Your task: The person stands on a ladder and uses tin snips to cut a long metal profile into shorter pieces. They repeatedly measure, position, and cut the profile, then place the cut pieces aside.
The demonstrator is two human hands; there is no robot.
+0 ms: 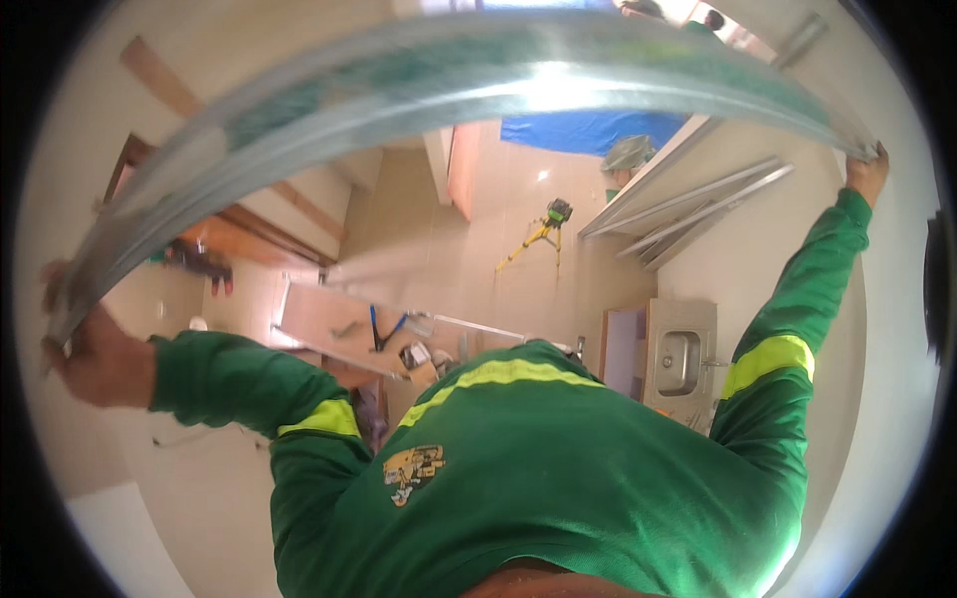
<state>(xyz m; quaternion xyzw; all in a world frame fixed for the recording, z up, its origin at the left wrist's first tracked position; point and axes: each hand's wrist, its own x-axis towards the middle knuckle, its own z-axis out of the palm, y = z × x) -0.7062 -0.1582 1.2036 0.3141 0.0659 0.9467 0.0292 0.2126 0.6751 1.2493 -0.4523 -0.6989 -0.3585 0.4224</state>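
Note:
A long, shiny metal channel [399,85] spans the upper part of the head view, raised in front of me and bowed by the lens. My left hand [95,349] is closed around its left end, with the fingers partly blurred. At the far right, my right hand [867,174] grips the other end with fingers wrapped over the edge. Both my arms, in green sleeves with yellow bands, are stretched wide apart.
Below me a work platform [324,314] carries a blue-handled tool [384,329] and small items. A green device stands on a yellow tripod [543,239] on the floor. Metal profiles [713,209] lie at the right, near a sink [680,364]. A blue sheet [568,132] lies beyond.

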